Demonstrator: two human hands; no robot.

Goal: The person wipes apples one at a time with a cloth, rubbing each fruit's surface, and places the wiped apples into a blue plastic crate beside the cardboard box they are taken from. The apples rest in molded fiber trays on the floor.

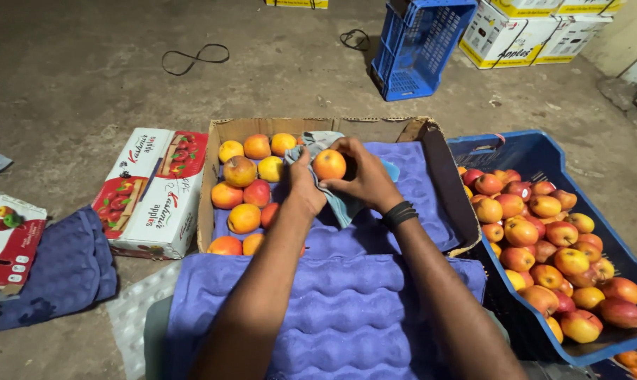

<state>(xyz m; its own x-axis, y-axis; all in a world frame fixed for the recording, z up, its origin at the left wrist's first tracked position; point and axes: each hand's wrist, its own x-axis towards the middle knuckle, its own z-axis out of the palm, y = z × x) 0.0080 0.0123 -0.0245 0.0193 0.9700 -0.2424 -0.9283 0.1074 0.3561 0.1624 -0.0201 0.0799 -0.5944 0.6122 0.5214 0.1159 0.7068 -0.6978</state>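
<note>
Both hands met over a cardboard box (223,130) lined with a purple tray (417,190). The right hand (364,176) gripped an apple (329,164); the left hand (303,184) clutched a grey cloth (317,143), seemingly pressed against it. More apples filled a blue crate (544,155) alongside.

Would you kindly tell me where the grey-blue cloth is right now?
In the head view, the grey-blue cloth sits at centre, over the cardboard box, gripped by the left hand under the apple that the right hand holds.
</note>
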